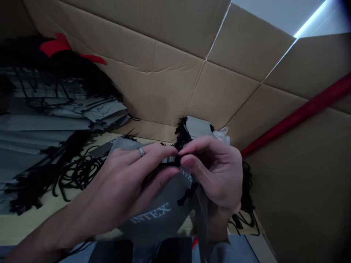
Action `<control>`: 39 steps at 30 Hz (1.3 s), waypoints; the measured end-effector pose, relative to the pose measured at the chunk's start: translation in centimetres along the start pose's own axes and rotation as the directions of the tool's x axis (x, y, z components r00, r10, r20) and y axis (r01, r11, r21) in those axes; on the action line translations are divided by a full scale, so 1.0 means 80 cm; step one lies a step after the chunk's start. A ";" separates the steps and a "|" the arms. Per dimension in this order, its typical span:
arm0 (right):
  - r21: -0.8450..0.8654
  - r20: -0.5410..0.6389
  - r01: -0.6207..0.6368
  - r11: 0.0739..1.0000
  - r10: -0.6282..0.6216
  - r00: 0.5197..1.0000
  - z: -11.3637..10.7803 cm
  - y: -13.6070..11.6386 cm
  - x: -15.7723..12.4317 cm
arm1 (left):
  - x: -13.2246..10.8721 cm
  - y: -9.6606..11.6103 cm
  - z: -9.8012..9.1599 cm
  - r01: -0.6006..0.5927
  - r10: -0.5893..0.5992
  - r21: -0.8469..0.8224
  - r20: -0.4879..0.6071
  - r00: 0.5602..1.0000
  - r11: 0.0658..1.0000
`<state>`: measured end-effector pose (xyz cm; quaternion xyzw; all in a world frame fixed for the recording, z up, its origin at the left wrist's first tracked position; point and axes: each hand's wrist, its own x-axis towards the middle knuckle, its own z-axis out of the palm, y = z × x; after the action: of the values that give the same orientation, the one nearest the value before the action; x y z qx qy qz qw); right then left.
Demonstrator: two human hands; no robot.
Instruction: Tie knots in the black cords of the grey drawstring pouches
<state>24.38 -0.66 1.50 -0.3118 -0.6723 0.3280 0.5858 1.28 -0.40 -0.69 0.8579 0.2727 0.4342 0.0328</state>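
Note:
My left hand (117, 186), with a ring on one finger, pinches a black cord (168, 164) between thumb and fingertips. Facing it, my right hand (222, 179) has its thumb and index finger closed on the same cord; the exact spot is dark and partly covered by the fingers. Below both hands lies a grey drawstring bag (153, 228) with white INTEX lettering. A black knotted cord end (188, 193) hangs by my right thumb, in front of another grey piece with the same lettering.
Stacks of grey bags (35, 138) with black cords fill the left. Loose black cords (78, 170) lie beside them on the table. A small grey bundle (199, 126) stands behind my hands. Cardboard walls (164, 80) surround the back and right, crossed by a red strip (296, 117).

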 end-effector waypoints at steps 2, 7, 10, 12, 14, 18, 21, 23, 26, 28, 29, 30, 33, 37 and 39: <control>-0.041 0.001 0.007 0.999 -0.007 1.000 -0.001 0.000 -0.004 | 0.002 -0.003 -0.001 0.003 -0.003 -0.016 -0.008 1.000 1.000; -0.181 0.015 0.077 0.980 -0.076 0.997 -0.014 0.003 -0.015 | 0.009 -0.010 -0.004 0.006 -0.006 0.004 0.017 1.000 1.000; -0.187 0.060 0.119 0.975 -0.110 0.992 -0.022 0.003 -0.017 | 0.009 -0.011 -0.004 -0.010 0.010 0.047 0.003 1.000 0.999; -0.222 0.069 0.137 0.965 -0.125 0.990 -0.024 0.003 -0.016 | 0.008 -0.011 -0.002 -0.017 0.017 0.091 0.001 1.000 0.996; -0.249 0.050 0.136 0.959 -0.128 0.991 -0.022 0.003 -0.014 | 0.006 -0.010 0.001 -0.031 0.032 0.149 -0.006 0.999 0.988; -0.304 -0.006 0.120 0.945 -0.128 0.992 -0.014 0.005 -0.013 | 0.006 -0.009 0.007 -0.080 0.094 0.256 -0.043 0.995 0.963; -0.341 -0.051 0.113 0.933 -0.138 0.989 -0.010 0.008 -0.011 | 0.006 -0.009 0.010 -0.092 0.116 0.330 -0.053 0.992 0.940; -0.367 -0.082 0.100 0.925 -0.139 0.987 -0.006 0.010 -0.009 | 0.006 -0.008 0.011 -0.095 0.121 0.366 -0.049 0.991 0.926; -0.411 -0.118 0.075 0.908 -0.135 0.984 -0.002 0.012 -0.006 | 0.005 -0.007 0.012 -0.098 0.126 0.401 -0.044 0.991 0.911; -0.429 -0.124 0.055 0.902 -0.120 0.985 0.001 0.013 -0.004 | 0.004 -0.007 0.013 -0.103 0.128 0.424 -0.029 0.991 0.900; -0.432 -0.121 0.043 0.901 -0.105 0.987 0.002 0.013 -0.003 | 0.004 -0.008 0.013 -0.107 0.133 0.437 -0.028 0.991 0.893; -0.431 -0.114 0.027 0.902 -0.085 0.990 0.003 0.012 -0.003 | 0.004 -0.008 0.012 -0.113 0.138 0.449 -0.023 0.990 0.887; -0.414 -0.084 -0.011 0.910 -0.026 0.996 0.004 0.011 -0.002 | 0.003 -0.009 0.012 -0.118 0.146 0.490 -0.020 0.989 0.864; -0.391 -0.069 -0.031 0.920 0.005 0.998 0.003 0.008 0.000 | 0.003 -0.009 0.012 -0.117 0.148 0.530 -0.016 0.989 0.840; -0.389 -0.073 -0.045 0.920 0.018 0.997 0.003 0.008 0.000 | 0.003 -0.008 0.013 -0.122 0.152 0.539 -0.011 0.988 0.833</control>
<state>24.19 -0.28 0.98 -0.4439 -0.6987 0.1862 0.5292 1.92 0.47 -1.38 0.8381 0.3218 0.3646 -0.2471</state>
